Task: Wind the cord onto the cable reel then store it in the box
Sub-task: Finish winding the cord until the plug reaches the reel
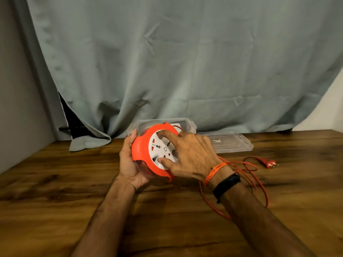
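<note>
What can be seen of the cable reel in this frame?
The cable reel is round, with an orange plastic casing and a white socket face carrying red-shuttered outlets. It is held tilted above the wooden table, face toward the camera. The left hand grips its left edge; the right hand has its fingers on the white face. Orange cord lies loose on the table, unwound.

Head-worn view, forward and down, close over table (pixel 55 182)

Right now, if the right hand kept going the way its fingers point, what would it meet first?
The right hand already touches the cable reel: its fingertips rest on the white socket face. Beyond the reel is probably the clear box, though depth is unclear.
</note>
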A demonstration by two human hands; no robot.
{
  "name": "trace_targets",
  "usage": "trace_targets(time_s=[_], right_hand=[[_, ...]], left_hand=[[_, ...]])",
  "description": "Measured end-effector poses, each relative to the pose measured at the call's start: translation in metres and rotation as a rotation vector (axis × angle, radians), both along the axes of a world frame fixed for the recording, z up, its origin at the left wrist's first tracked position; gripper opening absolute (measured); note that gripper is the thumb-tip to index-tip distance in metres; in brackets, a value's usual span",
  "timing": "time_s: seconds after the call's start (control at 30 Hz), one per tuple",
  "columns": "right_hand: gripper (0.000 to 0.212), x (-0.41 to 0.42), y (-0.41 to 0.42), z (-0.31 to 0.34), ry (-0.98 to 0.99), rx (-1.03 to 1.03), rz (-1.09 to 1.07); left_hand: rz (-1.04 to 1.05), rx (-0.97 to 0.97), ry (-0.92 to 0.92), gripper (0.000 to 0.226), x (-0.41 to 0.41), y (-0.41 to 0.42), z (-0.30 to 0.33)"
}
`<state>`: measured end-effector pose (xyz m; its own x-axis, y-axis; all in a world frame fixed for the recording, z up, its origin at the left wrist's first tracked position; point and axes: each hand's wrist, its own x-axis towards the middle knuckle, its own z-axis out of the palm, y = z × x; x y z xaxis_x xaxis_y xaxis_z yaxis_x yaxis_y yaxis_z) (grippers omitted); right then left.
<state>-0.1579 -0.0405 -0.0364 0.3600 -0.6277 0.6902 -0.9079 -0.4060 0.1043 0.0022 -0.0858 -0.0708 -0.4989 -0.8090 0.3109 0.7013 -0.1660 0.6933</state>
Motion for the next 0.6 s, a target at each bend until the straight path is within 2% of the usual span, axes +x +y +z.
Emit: trace_targets(time_s=[0.13,0.27,0.4,0.5,0.53,0.6], right_hand=[[0.065,0.005,0.0,-0.007,-0.092,0.052,-0.017],[0.065,0.009,0.0,-0.009,-0.284,0.155,0.023],[0.065,0.018,0.001,-0.009,-0.697,0.263,-0.048],[0.044,0.019,-0.003,-0.01,-1.072,0.517,-0.043],[0.039,0.018,-0.002,-0.01,-1.162,0.591,-0.003],[0.044,0.017,-0.002,-0.009,-1.213,0.664,0.049]], left_hand=[[0.047,0.008,-0.014,0.066,-0.002,0.004,0.003],[0.089,0.003,-0.042,0.064,-0.004,0.006,0.004],[0.123,-0.007,-0.054,0.061,-0.007,0.006,0.003],[0.121,-0.021,-0.078,0.06,-0.011,0.007,0.002],[0.112,-0.032,-0.095,0.061,-0.012,0.007,0.002],[0.092,-0.032,-0.11,0.064,-0.012,0.007,0.001]])
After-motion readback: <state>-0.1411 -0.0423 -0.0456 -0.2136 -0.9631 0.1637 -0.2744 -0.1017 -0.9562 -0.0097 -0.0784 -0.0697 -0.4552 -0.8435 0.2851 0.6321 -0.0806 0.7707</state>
